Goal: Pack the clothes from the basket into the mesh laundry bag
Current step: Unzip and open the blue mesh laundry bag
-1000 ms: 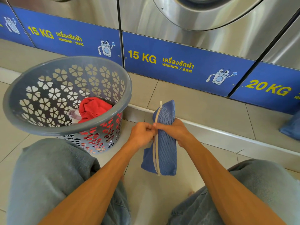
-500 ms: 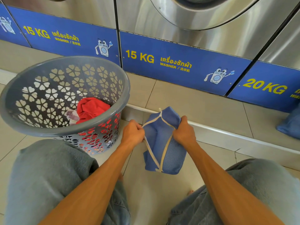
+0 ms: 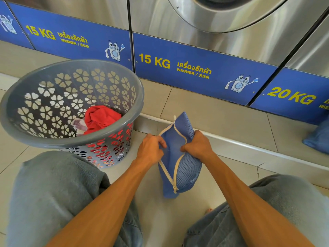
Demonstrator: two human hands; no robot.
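Both hands, left hand (image 3: 152, 150) and right hand (image 3: 197, 146), fisted on opposite edges of the mesh laundry bag (image 3: 179, 168) between them, so best to spread that zipper mouth wide (clothes (image 3: 99, 118) wait in the basket (image 3: 74, 139) off left) before grabbing.

blue washer panels (image 3: 195, 68) read "15 kg washer" and "20 kg".

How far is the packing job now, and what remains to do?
Done: the blue mesh bag is unzipped. In hand: the left hand and the right hand each grip one edge, holding the mouth open. Left: the red garment and a pale cloth lie in the grey basket, not yet packed.
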